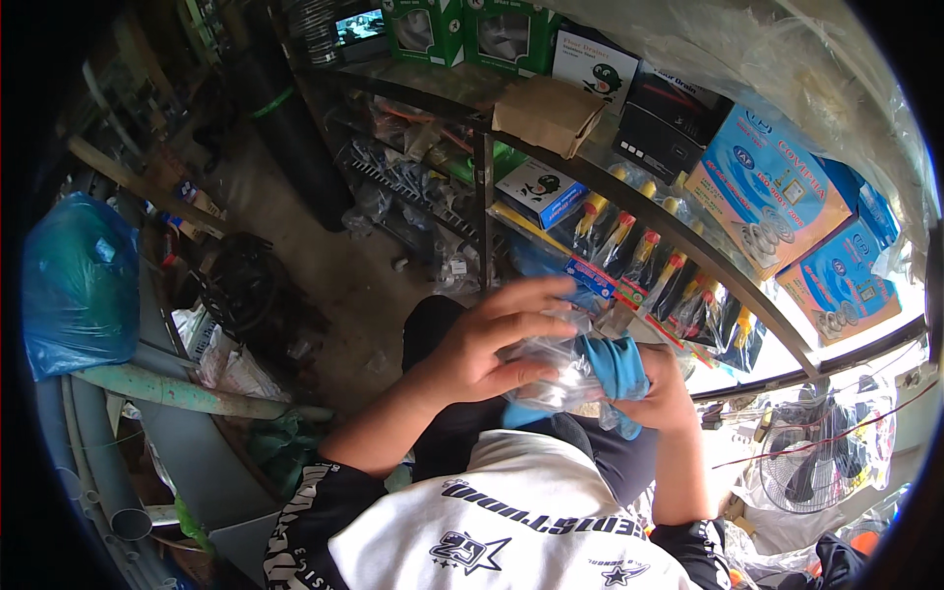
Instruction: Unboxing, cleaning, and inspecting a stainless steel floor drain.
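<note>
Both hands together on one bundle, above the lap. Left hand (480, 344): thumb against a clear plastic bag (551, 382) with something shiny inside, fingers stretched over its top; firmness of grip, cannot tell. Right hand (666, 382) closed on the blue wrapping (618, 368) at the bag's right end, fingers mostly hidden. Ahead, green window boxes (511, 37) showing grey contents; below, clear packets (649, 251) of yellow-and-red-handled tools. Far left, blue translucent bag (81, 285), bulging, greenish contents unclear.
</note>
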Tool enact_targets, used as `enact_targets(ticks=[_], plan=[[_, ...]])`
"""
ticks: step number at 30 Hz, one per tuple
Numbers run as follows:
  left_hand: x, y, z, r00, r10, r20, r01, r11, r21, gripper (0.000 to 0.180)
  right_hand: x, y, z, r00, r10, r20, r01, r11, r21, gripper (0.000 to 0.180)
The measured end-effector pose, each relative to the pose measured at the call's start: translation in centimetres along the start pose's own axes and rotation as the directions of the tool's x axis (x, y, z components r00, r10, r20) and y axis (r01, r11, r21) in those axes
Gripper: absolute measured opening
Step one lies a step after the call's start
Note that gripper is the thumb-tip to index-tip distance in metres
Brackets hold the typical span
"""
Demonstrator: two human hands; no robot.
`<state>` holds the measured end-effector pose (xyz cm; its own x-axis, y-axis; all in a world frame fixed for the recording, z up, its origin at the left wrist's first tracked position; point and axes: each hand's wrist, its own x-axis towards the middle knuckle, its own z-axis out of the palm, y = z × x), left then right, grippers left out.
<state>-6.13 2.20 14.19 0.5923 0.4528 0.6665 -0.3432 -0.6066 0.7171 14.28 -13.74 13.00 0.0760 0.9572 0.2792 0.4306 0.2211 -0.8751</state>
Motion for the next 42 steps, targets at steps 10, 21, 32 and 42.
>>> enact_targets(ticks=[10, 21, 32, 42], plan=[[-2.9, -1.2, 2.1, 0.978, -0.186, 0.098, 0.208, 0.924, -0.322, 0.026, 0.2, -0.9, -0.5, 0.999, 0.009, -0.04, -0.006, 0.997, 0.078, 0.021], [-3.3, -1.1, 2.2, 0.947, -0.296, 0.128, 0.317, 0.785, -0.532, 0.083, 0.5, 0.1, -0.3, 0.99, 0.139, -0.007, -0.132, 0.949, 0.286, 0.049], [-5.3, -4.4, 0.9, 0.706, -0.687, -0.172, 0.443, 0.618, -0.649, 0.044, -3.2, 4.1, -7.4, 0.661, 0.179, -0.729, 0.092, 0.945, 0.315, 0.046], [-5.2, -6.0, 3.9, 0.733, -0.626, -0.266, 0.328, 0.668, -0.667, 0.043, -0.8, -1.3, 4.8, 0.998, -0.039, 0.056, 0.059, 0.902, -0.427, 0.079]])
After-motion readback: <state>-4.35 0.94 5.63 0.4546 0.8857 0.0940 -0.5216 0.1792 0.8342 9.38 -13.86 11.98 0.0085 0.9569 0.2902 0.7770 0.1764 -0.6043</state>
